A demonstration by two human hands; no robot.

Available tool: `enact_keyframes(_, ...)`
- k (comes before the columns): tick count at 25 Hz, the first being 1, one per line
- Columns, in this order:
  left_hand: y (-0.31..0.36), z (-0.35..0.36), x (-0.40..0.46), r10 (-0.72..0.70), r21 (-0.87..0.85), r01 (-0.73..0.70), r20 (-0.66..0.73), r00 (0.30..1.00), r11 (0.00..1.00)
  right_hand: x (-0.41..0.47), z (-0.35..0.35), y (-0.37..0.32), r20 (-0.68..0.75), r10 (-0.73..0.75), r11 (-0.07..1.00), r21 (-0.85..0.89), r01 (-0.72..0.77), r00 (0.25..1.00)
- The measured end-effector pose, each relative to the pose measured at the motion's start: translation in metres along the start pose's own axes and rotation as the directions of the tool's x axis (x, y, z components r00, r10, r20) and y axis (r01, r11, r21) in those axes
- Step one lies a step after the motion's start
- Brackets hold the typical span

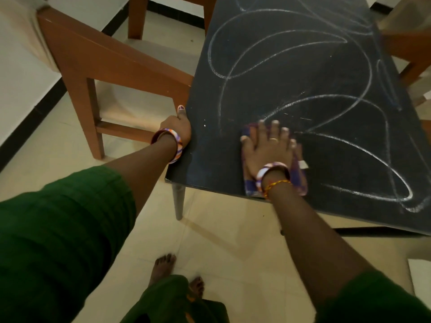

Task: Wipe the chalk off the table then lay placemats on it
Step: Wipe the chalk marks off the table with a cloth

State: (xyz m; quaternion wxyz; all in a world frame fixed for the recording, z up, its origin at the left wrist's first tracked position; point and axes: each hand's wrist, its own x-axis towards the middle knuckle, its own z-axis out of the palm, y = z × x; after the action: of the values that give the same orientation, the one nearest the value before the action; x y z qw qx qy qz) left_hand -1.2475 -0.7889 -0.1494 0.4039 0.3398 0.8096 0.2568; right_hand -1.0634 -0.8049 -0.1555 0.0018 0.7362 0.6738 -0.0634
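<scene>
A dark table (291, 73) fills the right half of the frame, its top covered in looping white chalk lines (345, 101) that run from the upper edge down to the lower right. At the table's near edge, centre right, the right hand (268, 148) lies flat with fingers spread wide, pressing a purple cloth (299, 180) onto the surface; the cloth is blurred. The strip of tabletop left of the cloth, toward the corner, shows only a faint smear and a few white specks. The left hand (180, 129), centre frame, grips the table's left edge, thumb up along the side, fingers hidden beneath. Both wrists carry striped bangles, and green sleeves come in from the lower corners. A brown wooden chair (98, 66) stands at upper left, just beside the table; another wooden piece shows at upper right. Pale floor tiles (221, 248) with a dark border run below, with two bare feet at the bottom centre.
</scene>
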Motion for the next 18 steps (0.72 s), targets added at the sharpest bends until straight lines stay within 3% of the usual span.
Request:
enact_keyframes(2,0.0,0.001,-0.002,0.007,-0.009,-0.007,-0.003,1.0,1.0,-0.021,0.009,-0.043,0.0,-0.245,0.97,0.009,0.245,0.97)
enact_keyframes(4,0.0,0.0,-0.005,0.006,-0.018,-0.006,0.001,1.0,1.0,-0.018,0.006,-0.043,0.041,-0.325,0.945,-0.027,0.326,0.945)
enact_keyframes(6,0.0,-0.001,-0.005,0.005,-0.017,-0.005,0.009,1.0,1.0,0.004,0.0,-0.004,-0.003,-0.221,0.973,-0.074,0.22,0.975)
enact_keyframes(9,0.001,-0.002,-0.005,0.001,-0.007,-0.001,-0.002,1.0,1.0,0.03,-0.014,0.059,0.045,0.083,0.996,-0.025,-0.082,0.995)
enact_keyframes(11,0.002,-0.001,-0.005,0.003,0.007,-0.003,0.001,1.0,1.0,0.026,-0.014,0.061,0.044,0.15,0.989,0.002,-0.15,0.988)
enact_keyframes(14,0.002,-0.002,-0.002,-0.003,0.003,0.003,0.015,1.0,1.0,-0.008,0.001,0.002,-0.006,-0.088,0.996,-0.025,0.087,0.996)
enact_keyframes(16,0.0,-0.001,-0.002,-0.007,-0.003,0.007,0.01,1.0,1.0,-0.038,0.01,-0.031,0.024,-0.323,0.946,-0.021,0.323,0.946)
enact_keyframes(18,0.0,-0.001,-0.003,-0.019,-0.008,0.019,0.017,1.0,1.0,-0.035,0.009,-0.034,0.06,-0.412,0.908,-0.054,0.415,0.909)
